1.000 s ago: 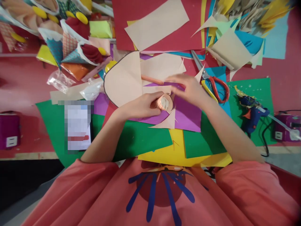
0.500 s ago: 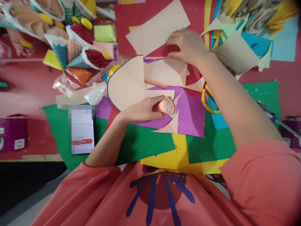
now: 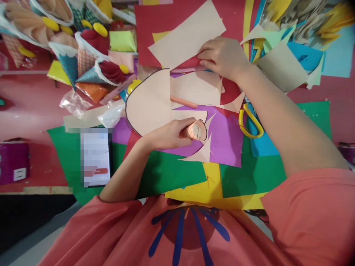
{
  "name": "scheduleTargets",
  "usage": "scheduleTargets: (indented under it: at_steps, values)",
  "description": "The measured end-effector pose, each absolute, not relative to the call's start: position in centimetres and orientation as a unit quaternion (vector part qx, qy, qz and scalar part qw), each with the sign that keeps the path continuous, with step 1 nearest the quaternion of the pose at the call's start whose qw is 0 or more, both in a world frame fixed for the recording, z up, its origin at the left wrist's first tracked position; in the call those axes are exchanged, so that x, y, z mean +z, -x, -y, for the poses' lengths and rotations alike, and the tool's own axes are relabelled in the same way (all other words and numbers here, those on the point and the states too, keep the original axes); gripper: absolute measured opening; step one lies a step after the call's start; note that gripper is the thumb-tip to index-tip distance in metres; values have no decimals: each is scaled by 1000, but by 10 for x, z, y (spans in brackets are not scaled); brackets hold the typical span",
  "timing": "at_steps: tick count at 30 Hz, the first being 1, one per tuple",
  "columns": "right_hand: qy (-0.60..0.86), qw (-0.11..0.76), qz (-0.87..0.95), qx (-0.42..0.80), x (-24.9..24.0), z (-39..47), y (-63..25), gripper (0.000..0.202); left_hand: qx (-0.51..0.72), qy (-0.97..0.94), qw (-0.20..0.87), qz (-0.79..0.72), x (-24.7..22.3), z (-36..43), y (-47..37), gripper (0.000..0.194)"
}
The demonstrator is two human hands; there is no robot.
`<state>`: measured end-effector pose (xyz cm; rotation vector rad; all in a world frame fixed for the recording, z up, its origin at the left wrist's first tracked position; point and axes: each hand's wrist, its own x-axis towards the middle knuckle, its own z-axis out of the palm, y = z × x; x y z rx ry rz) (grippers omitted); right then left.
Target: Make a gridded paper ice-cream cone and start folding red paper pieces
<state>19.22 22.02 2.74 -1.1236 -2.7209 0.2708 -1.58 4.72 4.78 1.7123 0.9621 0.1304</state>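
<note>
My left hand (image 3: 169,135) is closed around a small orange-checked paper cone (image 3: 192,131), whose whitish inner end faces right. Behind the cone lies a beige paper piece with a black-outlined curved edge (image 3: 203,127). Farther up, my right hand (image 3: 226,55) reaches over the papers, fingers curved and thumb slightly apart, with nothing visible in them. Its fingertips are beside a long beige paper sheet (image 3: 188,35) on red paper (image 3: 155,18). A larger beige half-round piece with a black outline (image 3: 149,103) lies left of centre, near an orange stick (image 3: 183,101).
Yellow-handled scissors (image 3: 251,125) lie right of centre on blue paper. Finished paper cones with frilled contents (image 3: 91,68) crowd the upper left. A phone (image 3: 97,157) rests on green paper (image 3: 172,171). Paper scraps (image 3: 280,66) are heaped at upper right; purple paper (image 3: 227,136) lies underneath.
My right hand's thumb and fingers have drawn closer together near the beige sheet. My left hand keeps its hold on the cone. The whole view has shifted slightly.
</note>
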Motion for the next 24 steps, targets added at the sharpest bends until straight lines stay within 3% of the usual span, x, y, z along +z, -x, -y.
scheduleTargets:
  at_steps: [5, 12, 16, 21, 24]
  values:
    - [407, 22, 913, 33, 38, -217, -184, 37, 69, -728, 545, -410, 47, -47, 15, 37]
    - [458, 59, 887, 6, 85, -187, -190, 34, 102, -727, 510, -447, 42, -44, 13, 35]
    - [483, 40, 875, 7, 98, -149, -204, 33, 124, -750, 422, -493, 34, -44, 14, 51]
    - [494, 54, 868, -7, 86, -105, -216, 29, 194, -781, 268, -529, 30, -46, 16, 51]
    - [484, 77, 871, 10, 75, -83, -212, 29, 288, -714, 339, -540, 37, -44, 15, 53]
